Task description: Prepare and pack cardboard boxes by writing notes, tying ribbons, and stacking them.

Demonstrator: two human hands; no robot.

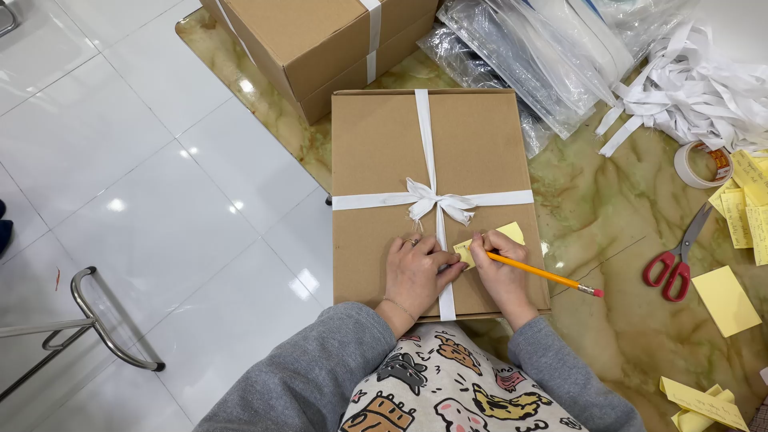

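Note:
A flat brown cardboard box (384,152) tied with a white ribbon bow (436,202) lies on the marbled table in front of me. A small yellow sticky note (506,234) rests on the box lid just below the bow. My right hand (502,272) holds a yellow pencil (544,274) with a pink eraser, its tip on the note. My left hand (414,274) lies on the lid beside the ribbon, fingers pressing the note's left edge. Grey sleeves cover both arms.
A second ribboned cardboard box (320,40) stands behind. Clear plastic bags (528,56) and a heap of white ribbon (704,88) lie at the back right. A tape roll (702,165), red scissors (676,260) and yellow notes (724,300) are at right. A metal chair frame (96,328) stands on the white floor.

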